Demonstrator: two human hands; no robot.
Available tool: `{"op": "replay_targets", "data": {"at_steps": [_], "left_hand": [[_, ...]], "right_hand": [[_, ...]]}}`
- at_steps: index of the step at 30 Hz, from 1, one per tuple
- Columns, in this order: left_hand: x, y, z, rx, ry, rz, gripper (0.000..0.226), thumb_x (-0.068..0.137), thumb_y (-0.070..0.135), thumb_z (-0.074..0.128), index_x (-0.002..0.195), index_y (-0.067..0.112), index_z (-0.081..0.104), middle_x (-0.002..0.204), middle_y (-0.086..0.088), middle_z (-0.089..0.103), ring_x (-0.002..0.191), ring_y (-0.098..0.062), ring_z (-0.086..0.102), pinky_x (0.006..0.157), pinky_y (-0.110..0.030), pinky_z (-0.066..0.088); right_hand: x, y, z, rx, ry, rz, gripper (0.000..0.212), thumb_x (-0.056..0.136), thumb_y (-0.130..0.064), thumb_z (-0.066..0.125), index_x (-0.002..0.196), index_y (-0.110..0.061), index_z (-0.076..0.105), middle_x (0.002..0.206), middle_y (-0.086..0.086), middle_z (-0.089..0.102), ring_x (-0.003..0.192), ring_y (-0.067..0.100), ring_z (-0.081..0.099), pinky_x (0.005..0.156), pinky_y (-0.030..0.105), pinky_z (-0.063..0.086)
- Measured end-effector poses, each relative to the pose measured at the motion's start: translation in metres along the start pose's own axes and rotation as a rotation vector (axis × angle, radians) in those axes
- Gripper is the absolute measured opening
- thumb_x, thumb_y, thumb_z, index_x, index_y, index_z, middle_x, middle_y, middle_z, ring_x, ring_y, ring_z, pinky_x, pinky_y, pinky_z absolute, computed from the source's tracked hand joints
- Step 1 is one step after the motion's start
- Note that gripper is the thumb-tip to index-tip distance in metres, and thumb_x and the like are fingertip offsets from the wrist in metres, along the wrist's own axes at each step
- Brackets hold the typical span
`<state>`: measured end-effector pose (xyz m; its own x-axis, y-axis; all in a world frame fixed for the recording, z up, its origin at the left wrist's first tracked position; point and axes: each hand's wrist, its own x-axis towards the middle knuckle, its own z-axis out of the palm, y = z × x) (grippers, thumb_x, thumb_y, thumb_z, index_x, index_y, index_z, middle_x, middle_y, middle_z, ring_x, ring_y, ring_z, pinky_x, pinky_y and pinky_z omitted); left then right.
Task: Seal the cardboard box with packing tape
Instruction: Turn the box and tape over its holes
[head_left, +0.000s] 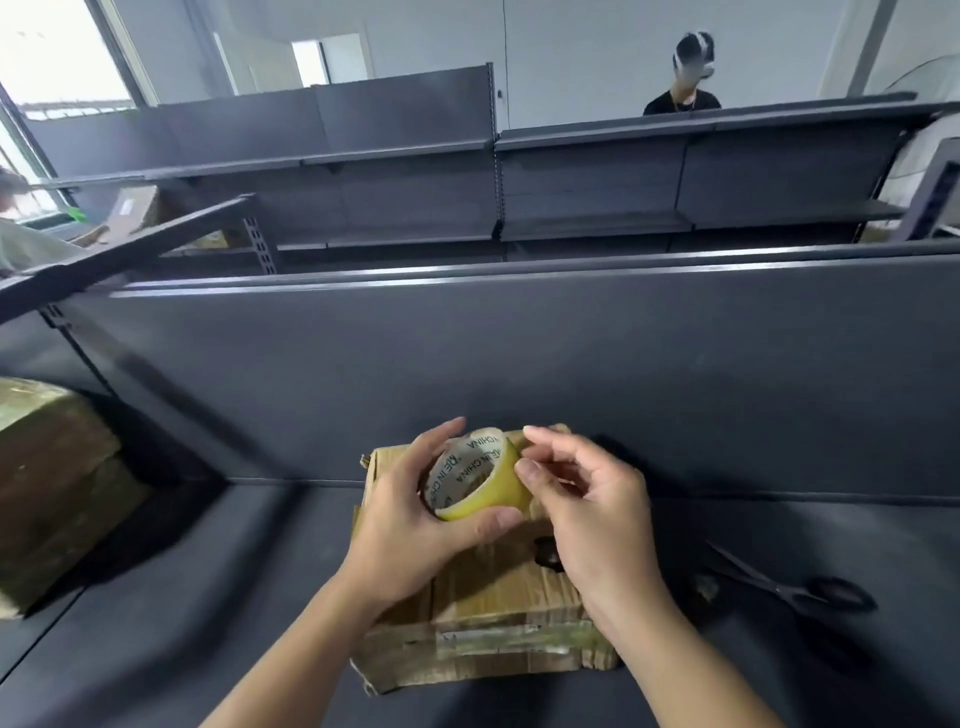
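— Above the cardboard box, on the dark shelf?
— Holds a yellowish packing tape roll, left hand curled round it, thumb underneath.
— Right hand?
— Pinches at the roll's outer edge with thumb and forefinger. Scissors right of the box, apart.

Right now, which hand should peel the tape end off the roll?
Probably the right. The left hand grips the tape roll, steadying it above the cardboard box, while the right hand has its thumb and forefinger pinching at the roll's outer side.
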<state>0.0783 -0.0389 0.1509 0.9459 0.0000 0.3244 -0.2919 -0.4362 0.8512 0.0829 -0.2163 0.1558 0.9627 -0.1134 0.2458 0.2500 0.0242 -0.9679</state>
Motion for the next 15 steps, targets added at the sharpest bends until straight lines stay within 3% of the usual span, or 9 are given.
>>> {"op": "replay_targets", "data": {"at_steps": [8,15], "left_hand": [[0.008,-0.012,-0.001,-0.045,-0.037,-0.007,0.095,0.055,0.055,0.091,0.140,0.032,0.057,0.117,0.022,0.070,0.110,-0.003,0.069,0.089,-0.012,0.052],[0.017,-0.019,-0.002,-0.046,-0.043,-0.029,0.094,0.055,0.054,0.092,0.140,0.033,0.057,0.115,0.018,0.072,0.111,-0.002,0.068,0.092,-0.015,0.052]], "right_hand": [[0.004,0.006,0.007,-0.119,0.017,-0.040,0.021,0.093,-0.011,0.070,0.101,-0.029,0.078,0.096,-0.018,0.075,0.097,0.000,0.069,0.084,0.022,0.056],[0.003,0.010,0.023,-0.350,0.061,-0.186,0.026,0.098,-0.007,0.058,0.106,-0.028,0.072,0.104,-0.017,0.071,0.101,-0.002,0.065,0.079,0.004,0.045]]}}
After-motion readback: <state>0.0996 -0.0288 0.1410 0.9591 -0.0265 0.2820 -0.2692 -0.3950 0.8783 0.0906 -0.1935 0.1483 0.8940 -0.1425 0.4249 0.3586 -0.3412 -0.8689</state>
